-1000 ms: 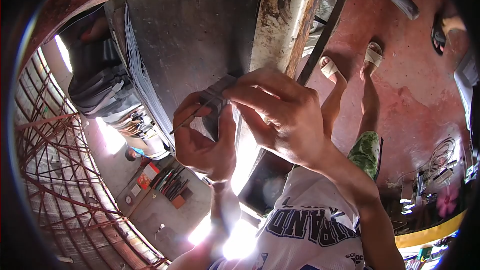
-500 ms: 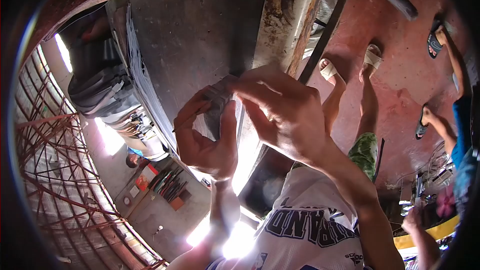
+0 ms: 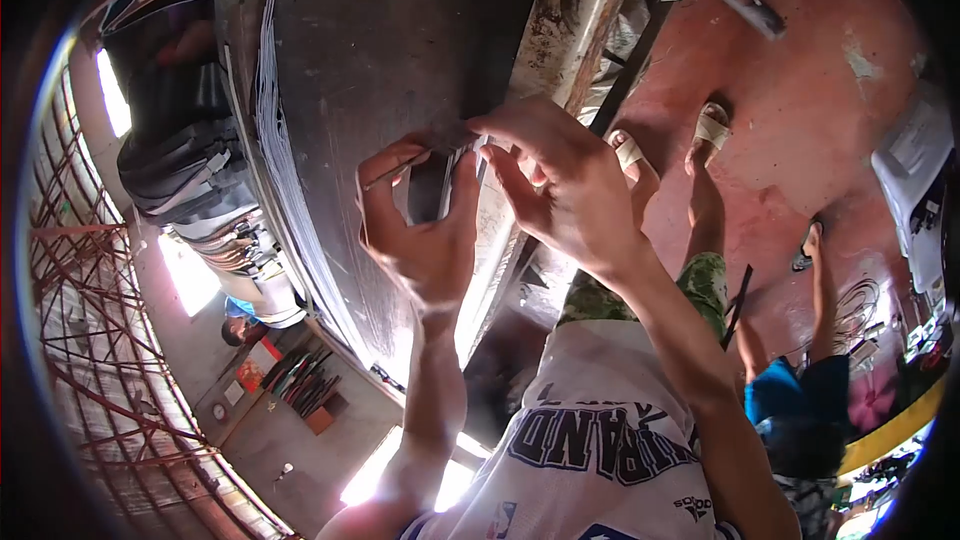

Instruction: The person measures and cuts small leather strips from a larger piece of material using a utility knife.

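Raised over a dark tabletop (image 3: pixel 350 70), my left hand (image 3: pixel 420 230) curls its fingers and thumb around a small dark flat piece (image 3: pixel 428 188). A thin dark rod-like thing (image 3: pixel 392 172) crosses the fingers of that hand. My right hand (image 3: pixel 570 185) meets the piece's upper right end, its thumb and index finger pinched close to the left fingertips. Where the fingertips meet, the detail is too small to make out.
Stacked thin sheets (image 3: pixel 285 160) line the table's left side, with dark folded material (image 3: pixel 185 155) beyond. A worn, rusty beam (image 3: pixel 560 30) runs along the right side. A co-worker in blue (image 3: pixel 790 395) is at the lower right, another person (image 3: pixel 240 320) at the left.
Both hands have shifted slightly upward, still together at the piece. The co-worker in blue has moved leftward and down in view, and a white plastic chair has come into view at the right.
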The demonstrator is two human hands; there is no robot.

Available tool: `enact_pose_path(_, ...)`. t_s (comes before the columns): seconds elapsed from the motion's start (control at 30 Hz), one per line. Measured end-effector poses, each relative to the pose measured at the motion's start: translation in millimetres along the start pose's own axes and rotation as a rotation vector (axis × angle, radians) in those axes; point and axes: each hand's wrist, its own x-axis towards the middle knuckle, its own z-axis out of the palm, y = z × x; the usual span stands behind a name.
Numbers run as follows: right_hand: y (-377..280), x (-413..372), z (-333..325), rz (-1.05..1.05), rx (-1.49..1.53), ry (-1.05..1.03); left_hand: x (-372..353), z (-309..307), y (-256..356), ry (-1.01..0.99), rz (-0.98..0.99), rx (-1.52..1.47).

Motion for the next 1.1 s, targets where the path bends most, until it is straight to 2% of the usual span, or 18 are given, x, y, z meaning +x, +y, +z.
enact_pose_path(0.03,2,1,0,-0.015,0.011,0.016,-1,0,-1,-0.013,-0.102,-0.010)
enact_pose_path(0.13,-4,0,-25,-0.005,-0.089,0.038,-1,4,2,-0.008,-0.141,0.058)
enact_pose_path(0.2,-1,-5,-48,0.050,-0.112,0.033,-3,15,-8,0.044,-0.108,-0.022)
enact_pose_path(0.33,8,-22,-115,0.170,-0.303,-0.057,-2,28,-10,0.033,-0.111,0.032)
enact_pose_path(0.4,30,-36,-151,0.126,-0.508,-0.106,0,37,-15,0.074,-0.090,0.050)
enact_pose_path(0.53,36,-59,-221,0.157,-0.616,-0.126,-3,49,-2,0.040,-0.138,0.081)
enact_pose_path(0.6,34,-61,-243,0.225,-0.612,-0.120,-3,56,12,-0.052,-0.201,0.110)
enact_pose_path(0.63,31,-59,-248,0.189,-0.596,-0.127,-1,58,16,-0.133,-0.246,0.082)
enact_pose_path(0.67,23,-55,-247,0.168,-0.585,-0.130,-2,61,20,-0.106,-0.261,0.073)
enact_pose_path(0.73,8,-40,-237,-0.079,-0.605,-0.188,-9,65,30,-0.041,-0.127,0.122)
enact_pose_path(0.8,-11,-23,-215,-0.169,-0.581,-0.277,-18,51,37,-0.028,-0.161,0.103)
enact_pose_path(0.87,-34,2,-191,-0.401,-0.532,-0.419,-36,39,31,-0.025,-0.136,0.061)
enact_pose_path(0.9,-32,14,-177,-0.416,-0.522,-0.450,-45,38,28,-0.063,-0.203,0.064)
enact_pose_path(0.93,-37,23,-158,-0.545,-0.520,-0.545,-56,33,21,-0.041,-0.231,0.067)
enact_pose_path(1.0,-34,44,-118,-0.848,-0.496,-0.669,-80,26,6,-0.097,-0.249,0.099)
enact_pose_path(1.03,-32,52,-100,-0.904,-0.556,-0.730,-83,15,17,-0.173,-0.365,0.120)
enact_pose_path(1.07,-31,57,-85,-0.963,-0.618,-0.789,-87,17,13,-0.232,-0.383,0.223)
enact_pose_path(1.1,-31,61,-74,-0.905,-0.680,-0.910,-89,20,10,-0.336,-0.424,0.270)
